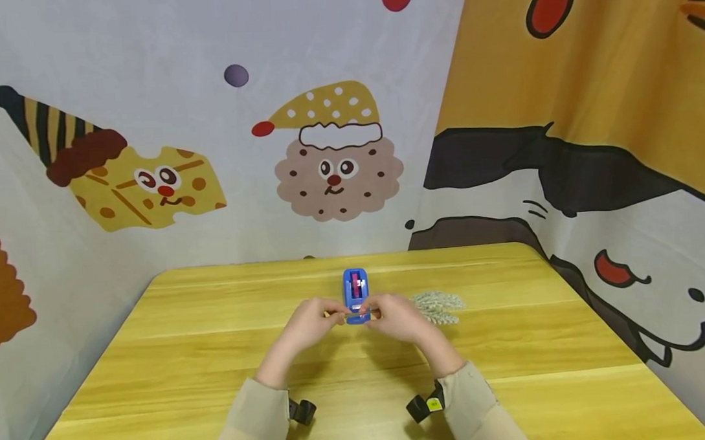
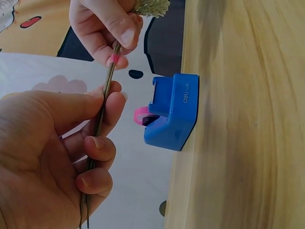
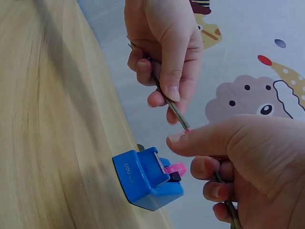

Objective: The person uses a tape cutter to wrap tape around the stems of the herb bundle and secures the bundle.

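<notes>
A thin bundle of dried stems (image 2: 98,117) with pale, wheat-like ears (image 1: 439,304) runs between both hands. A band of pink tape (image 2: 114,58) circles the stems. My left hand (image 1: 314,322) grips the bare lower stems, thumb against the fingers. Closer to the ears, my right hand (image 1: 396,315) pinches the bundle beside the pink band. Just beyond the hands stands a blue tape dispenser (image 1: 348,288) with a toothed cutter and a roll of pink tape (image 3: 176,169). In the head view, the fingers partly cover the stems and the dispenser's near end.
The wooden table (image 1: 188,342) spreads out on both sides of the hands. Behind it hangs a cloth backdrop (image 1: 258,204) printed with cartoon figures. A black wrist camera (image 1: 303,412) sits at the left sleeve and another camera (image 1: 419,409) at the right.
</notes>
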